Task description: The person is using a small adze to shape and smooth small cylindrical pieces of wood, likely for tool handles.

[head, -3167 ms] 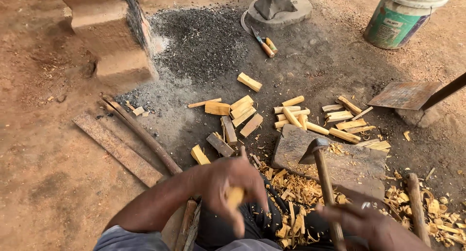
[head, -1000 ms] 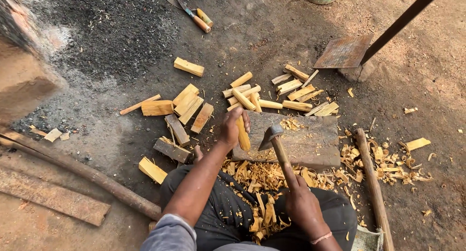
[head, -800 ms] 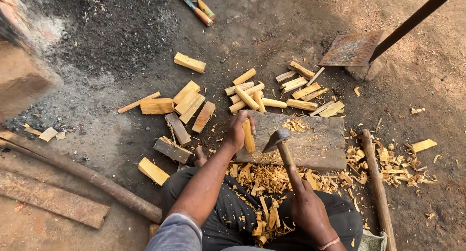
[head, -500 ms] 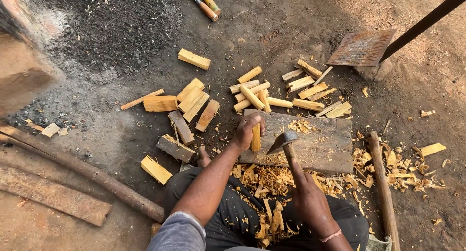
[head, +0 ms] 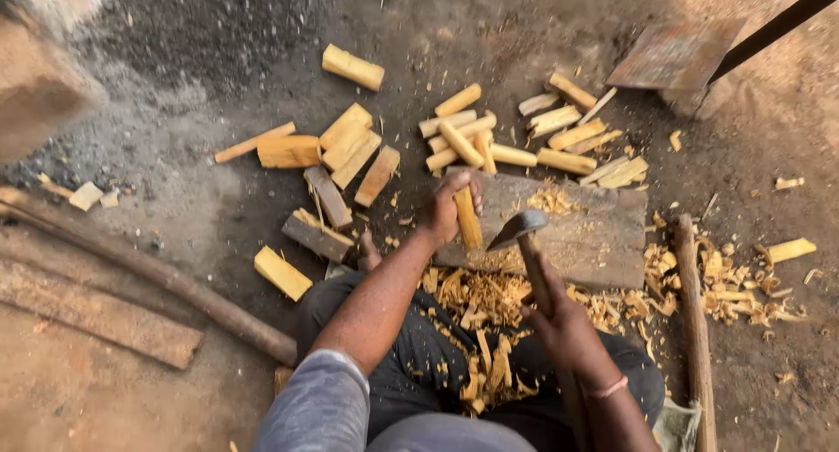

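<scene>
At nine o'clock of the chopping block (head: 577,233), the left hand (head: 444,209) grips a yellow wood stick (head: 467,218) upright on its edge. At five o'clock, the right hand (head: 564,316) clenches the adze (head: 523,229), blade beside the stick.
</scene>
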